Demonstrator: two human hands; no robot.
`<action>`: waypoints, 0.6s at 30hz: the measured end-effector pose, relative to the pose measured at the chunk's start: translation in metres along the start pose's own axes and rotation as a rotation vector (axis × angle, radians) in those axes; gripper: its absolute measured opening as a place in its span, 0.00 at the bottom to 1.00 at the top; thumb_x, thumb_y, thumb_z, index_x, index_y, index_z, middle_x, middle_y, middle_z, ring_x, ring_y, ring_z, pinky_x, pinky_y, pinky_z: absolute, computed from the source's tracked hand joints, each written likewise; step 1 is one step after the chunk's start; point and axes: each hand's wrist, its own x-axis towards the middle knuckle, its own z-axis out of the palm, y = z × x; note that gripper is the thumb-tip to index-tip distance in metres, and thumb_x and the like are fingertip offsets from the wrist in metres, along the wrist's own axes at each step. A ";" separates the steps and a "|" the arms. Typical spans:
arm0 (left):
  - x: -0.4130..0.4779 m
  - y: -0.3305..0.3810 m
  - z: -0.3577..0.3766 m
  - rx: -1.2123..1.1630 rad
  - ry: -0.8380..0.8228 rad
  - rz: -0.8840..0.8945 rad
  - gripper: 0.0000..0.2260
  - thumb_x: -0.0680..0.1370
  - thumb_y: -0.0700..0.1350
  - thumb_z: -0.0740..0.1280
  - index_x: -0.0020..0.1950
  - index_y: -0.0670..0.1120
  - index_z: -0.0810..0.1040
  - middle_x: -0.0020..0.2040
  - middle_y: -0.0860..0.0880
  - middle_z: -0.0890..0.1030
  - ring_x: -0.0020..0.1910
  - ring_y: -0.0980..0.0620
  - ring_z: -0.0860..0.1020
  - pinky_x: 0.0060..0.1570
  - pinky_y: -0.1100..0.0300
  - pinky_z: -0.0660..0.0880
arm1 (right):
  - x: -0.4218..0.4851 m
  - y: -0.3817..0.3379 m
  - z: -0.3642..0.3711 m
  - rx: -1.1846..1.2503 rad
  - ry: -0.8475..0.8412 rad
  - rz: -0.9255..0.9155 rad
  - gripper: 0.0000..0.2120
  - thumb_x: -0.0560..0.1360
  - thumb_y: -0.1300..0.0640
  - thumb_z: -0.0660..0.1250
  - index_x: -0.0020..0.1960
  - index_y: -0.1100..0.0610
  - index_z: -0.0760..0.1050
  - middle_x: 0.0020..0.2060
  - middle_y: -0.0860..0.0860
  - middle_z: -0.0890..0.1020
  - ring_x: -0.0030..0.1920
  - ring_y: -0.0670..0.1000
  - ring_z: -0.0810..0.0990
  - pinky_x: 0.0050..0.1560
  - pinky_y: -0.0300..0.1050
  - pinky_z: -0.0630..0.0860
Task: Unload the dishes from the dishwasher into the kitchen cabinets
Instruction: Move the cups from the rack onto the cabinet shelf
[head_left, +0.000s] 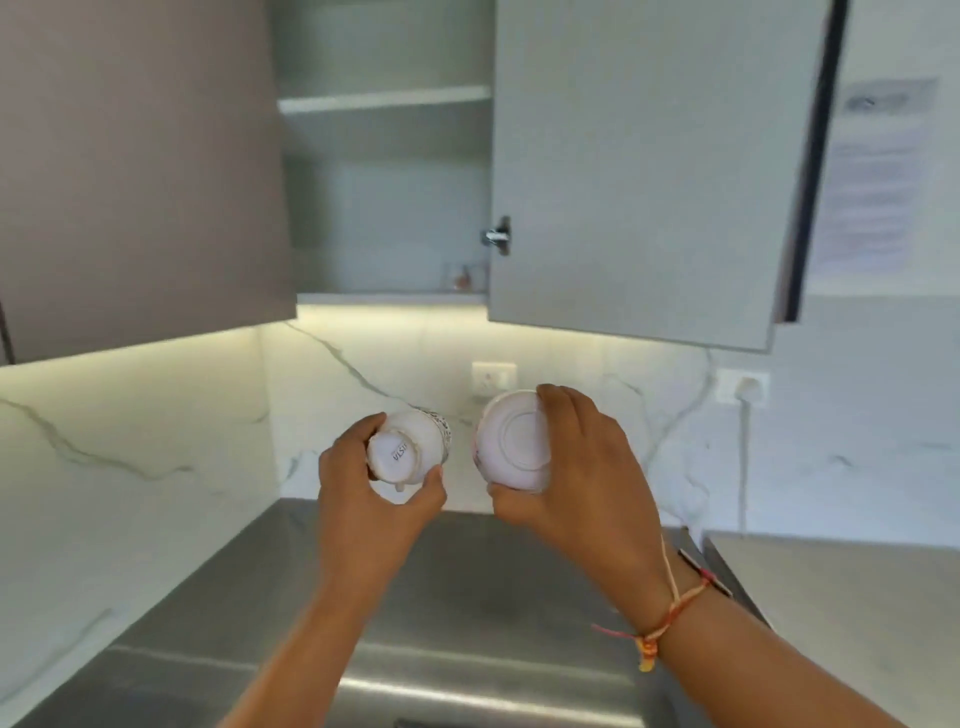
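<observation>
My left hand (363, 499) grips a white cup (410, 449) with its base turned toward me; print shows on the base and a dark pattern near its rim. My right hand (576, 467) holds a white bowl (511, 441), its foot ring also facing me. Both are raised side by side above the steel counter, below the open wall cabinet (384, 208). The cabinet's lower shelf (389, 299) and upper shelf (384, 98) look mostly bare; a small glass item (462, 275) stands at the lower shelf's right.
The open cabinet door (649, 171) swings out to the right, its lower edge just above the bowl. A closed dark cabinet (135, 171) hangs at left. Marble backsplash with two sockets (493, 375) (742, 387). Steel counter (467, 597) below; a paper notice (878, 176) on the right wall.
</observation>
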 end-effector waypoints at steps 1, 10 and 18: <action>0.021 -0.006 -0.005 0.017 0.012 0.023 0.30 0.66 0.43 0.80 0.59 0.62 0.70 0.51 0.77 0.70 0.55 0.51 0.75 0.50 0.62 0.72 | 0.020 -0.008 0.011 0.008 0.013 -0.018 0.45 0.60 0.38 0.74 0.71 0.55 0.65 0.63 0.49 0.73 0.54 0.56 0.76 0.51 0.46 0.75; 0.239 -0.079 0.010 0.051 0.079 0.222 0.25 0.68 0.50 0.79 0.63 0.54 0.76 0.55 0.63 0.75 0.55 0.53 0.75 0.47 0.63 0.74 | 0.222 -0.034 0.148 -0.021 0.100 -0.126 0.44 0.60 0.35 0.71 0.70 0.56 0.67 0.58 0.52 0.77 0.54 0.56 0.76 0.55 0.48 0.72; 0.415 -0.146 0.059 0.225 -0.164 0.068 0.23 0.68 0.59 0.76 0.60 0.52 0.79 0.54 0.51 0.80 0.50 0.50 0.79 0.49 0.60 0.76 | 0.370 -0.022 0.229 -0.159 -0.039 -0.021 0.40 0.60 0.36 0.71 0.65 0.54 0.67 0.55 0.54 0.75 0.53 0.58 0.74 0.49 0.49 0.70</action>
